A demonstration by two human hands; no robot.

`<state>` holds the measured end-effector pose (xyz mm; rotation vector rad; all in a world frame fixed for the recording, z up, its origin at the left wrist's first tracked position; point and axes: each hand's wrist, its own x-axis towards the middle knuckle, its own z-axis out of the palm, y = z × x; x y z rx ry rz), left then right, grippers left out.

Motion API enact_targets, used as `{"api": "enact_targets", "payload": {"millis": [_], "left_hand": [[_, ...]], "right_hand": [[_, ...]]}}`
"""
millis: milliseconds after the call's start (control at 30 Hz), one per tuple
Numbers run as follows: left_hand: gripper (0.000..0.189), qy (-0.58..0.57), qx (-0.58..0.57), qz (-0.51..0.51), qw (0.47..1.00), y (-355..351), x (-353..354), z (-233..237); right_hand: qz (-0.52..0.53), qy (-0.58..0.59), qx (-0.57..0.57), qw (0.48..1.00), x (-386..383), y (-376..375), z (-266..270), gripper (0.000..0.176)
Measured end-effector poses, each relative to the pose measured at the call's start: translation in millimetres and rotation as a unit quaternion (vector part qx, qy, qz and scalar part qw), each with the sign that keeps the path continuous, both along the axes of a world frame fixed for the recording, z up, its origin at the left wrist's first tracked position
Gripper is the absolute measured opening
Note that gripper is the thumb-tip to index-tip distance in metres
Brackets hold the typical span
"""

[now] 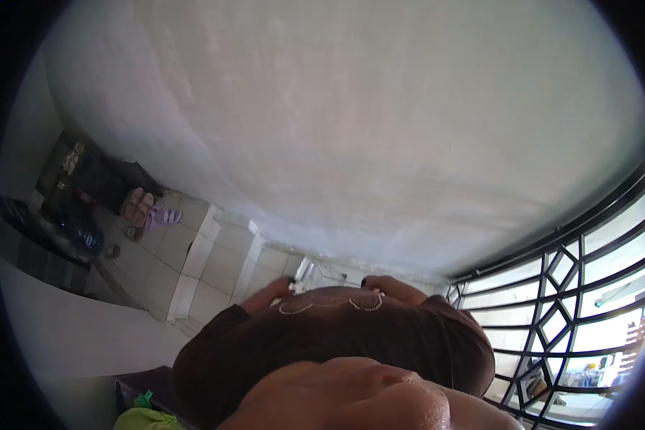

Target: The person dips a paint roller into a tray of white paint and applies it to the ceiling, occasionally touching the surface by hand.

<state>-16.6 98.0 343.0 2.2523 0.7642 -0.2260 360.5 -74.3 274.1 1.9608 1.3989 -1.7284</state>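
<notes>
My left hand (269,294) looks closed around the white handle (304,271), held just beyond my chest above the tiled floor (215,265). Right hand's (393,287) grip: cannot tell (my shirt (337,337) hides it). The handle is probably light and stiff, best gripped at its thick end.

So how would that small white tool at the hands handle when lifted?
Probably light: the white tool looks small beside the left hand. Likely stiff, since its thin rod runs straight toward the right hand. Too small to judge grip or fragility.
</notes>
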Motion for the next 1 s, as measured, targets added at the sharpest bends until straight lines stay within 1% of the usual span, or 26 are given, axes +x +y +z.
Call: {"api": "enact_targets", "payload": {"millis": [33, 67, 100, 133, 167, 200, 233, 267, 300, 333, 367, 400, 433, 467, 533, 567, 667, 700, 800, 833, 933, 967, 1000], "left_hand": [[0.056, 0.081, 0.114, -0.059, 0.988, 10, 37, 17], [0.057, 0.132, 0.123, -0.084, 0.980, 20, 77, 39], [0.062, 0.076, 0.232, -0.132, 0.961, 28, 109, 45], [0.067, -0.030, 0.304, -0.170, 0.937, 26, 142, 89], [0.073, -0.095, 0.344, -0.176, 0.917, 24, 179, 125], [0.076, -0.156, 0.407, -0.190, 0.880, 20, 211, 168], [0.077, -0.200, 0.443, -0.186, 0.854, 24, 241, 183], [0.079, -0.174, 0.445, -0.182, 0.860, 19, 262, 221], [0.080, -0.162, 0.452, -0.165, 0.862, 16, 282, 245], [0.081, -0.150, 0.459, -0.149, 0.863, 17, 297, 255], [0.083, -0.152, 0.469, -0.155, 0.856, 20, 309, 255], [0.084, -0.156, 0.480, -0.161, 0.848, 24, 321, 254], [0.086, -0.159, 0.490, -0.167, 0.840, 28, 329, 250], [0.087, -0.135, 0.496, -0.167, 0.841, 33, 335, 246], [0.091, -0.088, 0.507, -0.168, 0.840, 43, 342, 237], [0.087, -0.080, 0.523, -0.160, 0.833, 50, 342, 231], [0.089, -0.052, 0.553, -0.178, 0.812, 72, 339, 205], [0.092, -0.036, 0.565, -0.187, 0.802, 75, 335, 205], [0.095, 0.025, 0.581, -0.218, 0.784, 84, 329, 193], [0.097, 0.050, 0.600, -0.238, 0.762, 86, 328, 188], [0.098, 0.056, 0.610, -0.294, 0.733, 81, 330, 180], [0.097, 0.059, 0.613, -0.297, 0.730, 79, 334, 179], [0.096, 0.061, 0.615, -0.300, 0.727, 74, 339, 178]], "right_hand": [[-0.023, 0.018, 0.010, 1.000, 2, -3, 42, 0.028], [-0.020, 0.031, 0.022, 0.999, 0, -2, 50, 0.030], [0.012, 0.030, 0.011, 0.999, 1, 2, 29, 0.034], [-0.011, 0.030, 0.020, 0.999, -1, -1, 33, 0.037], [-0.005, 0.037, 0.022, 0.999, 0, 0, 8, 0.040], [0.004, 0.043, 0.035, 0.998, 1, 1, -13, 0.039], [-0.013, 0.025, 0.011, 1.000, -2, 0, 4, 0.038], [0.034, 0.020, 0.003, 0.999, -2, 1, 12, 0.037], [0.003, 0.012, 0.018, 1.000, -4, -2, 12, 0.037], [0.003, 0.002, 0.010, 1.000, -5, -3, 25, 0.036], [-0.033, 0.015, 0.026, 0.999, -4, -7, 27, 0.036], [-0.021, 0.018, 0.042, 0.999, -1, -9, 22, 0.036], [-0.044, 0.025, 0.041, 0.998, 0, -12, 22, 0.036], [-0.067, 0.031, 0.041, 0.996, 3, -13, 23, 0.036], [-0.061, 0.030, 0.018, 0.998, 11, -15, 17, 0.036], [-0.057, 0.029, 0.007, 0.998, 15, -16, 13, 0.037], [-0.096, 0.042, 0.026, 0.994, 23, -26, 28, 0.035], [-0.119, 0.041, 0.047, 0.991, 24, -30, 23, 0.035], [-0.149, 0.046, 0.049, 0.987, 24, -30, 12, 0.034], [-0.162, 0.050, 0.041, 0.985, 23, -31, 9, 0.033], [-0.183, 0.065, 0.038, 0.980, 15, -32, 10, 0.033], [-0.207, 0.075, 0.076, 0.972, 13, -37, 13, 0.033], [-0.218, 0.082, 0.071, 0.970, 12, -39, 14, 0.033]]}}
